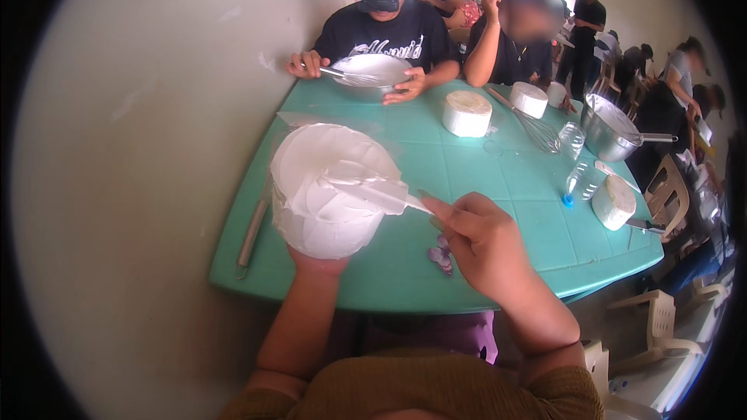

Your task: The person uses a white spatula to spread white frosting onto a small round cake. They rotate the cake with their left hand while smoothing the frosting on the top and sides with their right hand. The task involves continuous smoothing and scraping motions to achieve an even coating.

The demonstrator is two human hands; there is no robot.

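A round form (327, 233) coated in thick white frosting is tilted towards me on the left of the table. My left hand (320, 262) supports it from beneath; only the wrist and heel show, with the fingers hidden behind it. Between the thumb and fingers of my right hand (481, 239) is the thin handle of a pale spatula (392, 196). Its blade lies against the frosting, which shows ridges and overlapping strokes. A purple paper-like butterfly (442, 255) rests on the table just left of my right hand.
On the green table (402, 280) lie a metal handle (252, 239), a whisk (540, 131), plastic bottle pieces (581, 181), a steel pot (610, 134) and white cylinders (467, 114). Opposite, a person holds a bowl (373, 79) and whisk. A wall (146, 157) borders the left.
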